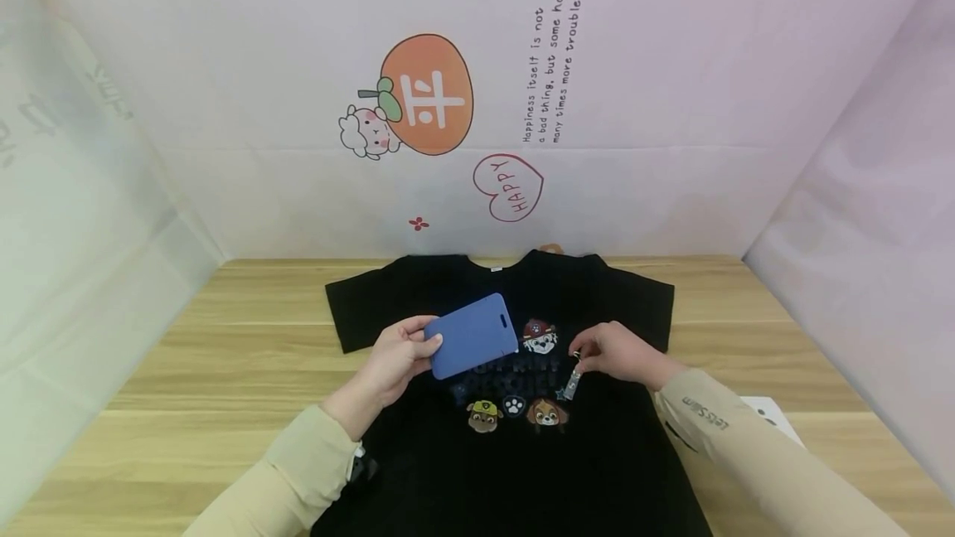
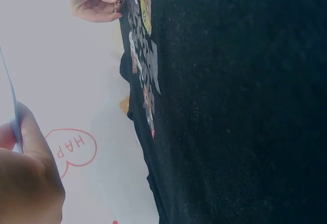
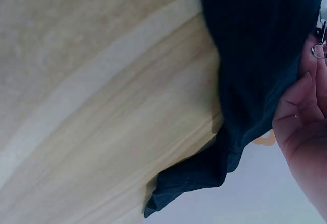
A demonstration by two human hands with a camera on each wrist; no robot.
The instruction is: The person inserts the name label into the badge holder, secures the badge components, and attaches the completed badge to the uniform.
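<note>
A flat blue card holder with a small slot near its far end is pinched by my left hand, thumb on its upper face. It is held tilted over the black T-shirt. Between the fingertips of my right hand hangs a small keychain with a metal clasp, a pale strip and a star-shaped charm. In the left wrist view, only the thin edge of the card holder shows. The right wrist view catches a metal ring at the right fingertips.
The T-shirt lies spread on a wooden table, printed with cartoon dog heads. A white object with dark spots lies partly behind the right sleeve. Printed white cloth hangs at the back and both sides.
</note>
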